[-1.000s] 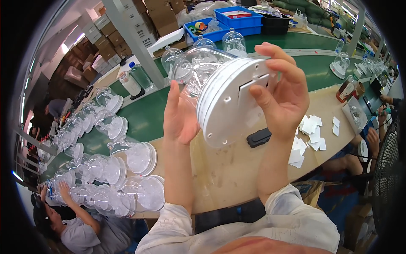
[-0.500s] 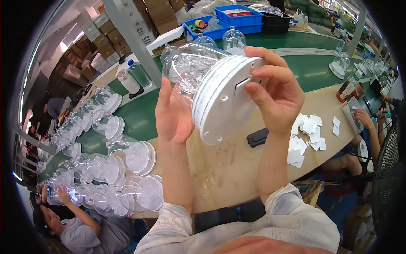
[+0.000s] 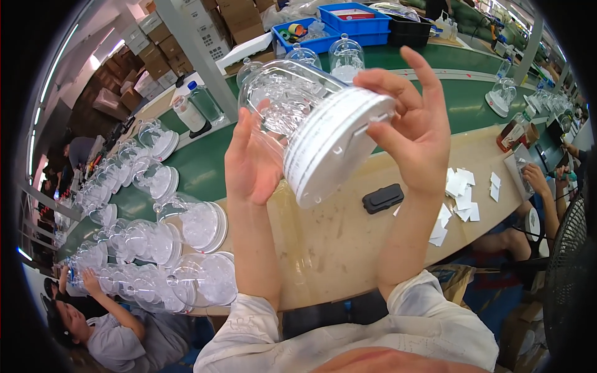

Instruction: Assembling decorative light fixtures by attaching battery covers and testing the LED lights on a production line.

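Observation:
In mid-air, tilted on its side, is a clear bell-shaped dome (image 3: 280, 93) with a round white base (image 3: 333, 158) facing me and to the right. Crinkled clear material fills part of the dome. My left hand (image 3: 252, 158) cups the dome from the left, its fingers partly hidden behind the plastic. My right hand (image 3: 413, 121) is at the base: the thumb presses on its flat underside beside a small slot, and a bent finger rests at its upper rim. Its other fingers are raised and spread. Under the hands, a black oblong case (image 3: 382, 199) lies on the tan tabletop (image 3: 336, 261).
Many similar domes (image 3: 202, 280) lie on their sides at left. Small white square cards (image 3: 460, 186) are scattered at right. Behind runs a green conveyor (image 3: 429, 112) bearing more domes and blue bins (image 3: 354, 28). Co-workers sit at both sides; a black fan (image 3: 569, 261) stands far right.
The base has tilted so its underside shows more edge-on. My right fingers have lifted and spread, while the thumb stays at the base. The black case is more visible.

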The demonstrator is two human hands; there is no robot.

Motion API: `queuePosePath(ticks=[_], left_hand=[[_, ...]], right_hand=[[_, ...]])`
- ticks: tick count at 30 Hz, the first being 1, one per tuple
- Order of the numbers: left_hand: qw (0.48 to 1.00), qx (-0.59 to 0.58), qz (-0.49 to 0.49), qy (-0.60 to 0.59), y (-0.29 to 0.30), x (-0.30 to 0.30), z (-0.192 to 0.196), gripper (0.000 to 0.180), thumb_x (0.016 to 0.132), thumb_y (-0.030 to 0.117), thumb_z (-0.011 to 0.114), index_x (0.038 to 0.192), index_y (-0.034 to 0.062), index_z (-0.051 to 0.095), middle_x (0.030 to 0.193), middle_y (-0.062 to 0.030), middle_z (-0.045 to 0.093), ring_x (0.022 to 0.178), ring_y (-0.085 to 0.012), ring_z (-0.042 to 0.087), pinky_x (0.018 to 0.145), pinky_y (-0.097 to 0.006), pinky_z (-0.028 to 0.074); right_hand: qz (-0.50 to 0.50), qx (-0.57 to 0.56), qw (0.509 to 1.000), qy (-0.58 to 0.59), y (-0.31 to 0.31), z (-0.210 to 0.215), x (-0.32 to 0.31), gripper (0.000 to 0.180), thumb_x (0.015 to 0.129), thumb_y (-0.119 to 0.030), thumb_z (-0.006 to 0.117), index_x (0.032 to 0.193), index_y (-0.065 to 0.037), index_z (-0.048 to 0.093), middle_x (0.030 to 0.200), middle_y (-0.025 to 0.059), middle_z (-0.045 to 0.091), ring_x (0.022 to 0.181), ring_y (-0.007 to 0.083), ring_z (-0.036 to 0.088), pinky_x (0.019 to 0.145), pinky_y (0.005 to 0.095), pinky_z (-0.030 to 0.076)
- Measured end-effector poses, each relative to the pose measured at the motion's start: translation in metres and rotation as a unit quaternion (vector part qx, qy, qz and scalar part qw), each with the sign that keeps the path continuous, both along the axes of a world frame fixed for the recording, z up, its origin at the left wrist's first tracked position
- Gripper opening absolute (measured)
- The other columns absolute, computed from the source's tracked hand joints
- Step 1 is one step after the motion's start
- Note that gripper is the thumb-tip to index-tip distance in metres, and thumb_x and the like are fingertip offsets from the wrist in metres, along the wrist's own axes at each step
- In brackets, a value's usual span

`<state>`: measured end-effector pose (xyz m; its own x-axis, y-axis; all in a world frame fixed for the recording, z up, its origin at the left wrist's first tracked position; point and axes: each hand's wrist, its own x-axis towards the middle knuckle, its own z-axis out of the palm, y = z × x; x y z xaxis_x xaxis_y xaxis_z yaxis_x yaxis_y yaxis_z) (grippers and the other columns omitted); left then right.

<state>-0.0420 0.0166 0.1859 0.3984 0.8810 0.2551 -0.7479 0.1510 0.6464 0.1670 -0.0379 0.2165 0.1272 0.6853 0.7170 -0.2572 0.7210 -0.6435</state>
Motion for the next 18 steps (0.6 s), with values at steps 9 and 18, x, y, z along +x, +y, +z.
queuePosePath(ticks=[9,18], left_hand=[[0.999,0.036,-0.017,0.028,0.004,0.002,-0.003,0.085,0.093,0.048,0.058,0.146,-0.0008,0.013,0.146,-0.0298,0.028,0.134,-0.0397,0.036,0.109,-0.051,0.034],[1.000,-0.018,-0.013,-0.015,0.019,-0.009,-0.014,0.083,0.091,0.048,0.060,0.145,0.0024,0.016,0.144,-0.0296,0.029,0.131,-0.0423,0.037,0.106,-0.054,0.036]], right_hand=[[-0.015,0.015,0.985,-0.169,0.001,-0.011,0.018,0.045,0.080,0.003,0.067,0.124,0.003,0.058,0.129,0.0193,0.059,0.121,0.0259,0.055,0.102,0.0357,0.042],[-0.021,0.003,0.997,-0.074,0.024,-0.020,0.002,0.042,0.095,-0.022,0.061,0.128,0.003,0.054,0.127,0.0162,0.060,0.119,0.0223,0.055,0.102,0.0358,0.041]])
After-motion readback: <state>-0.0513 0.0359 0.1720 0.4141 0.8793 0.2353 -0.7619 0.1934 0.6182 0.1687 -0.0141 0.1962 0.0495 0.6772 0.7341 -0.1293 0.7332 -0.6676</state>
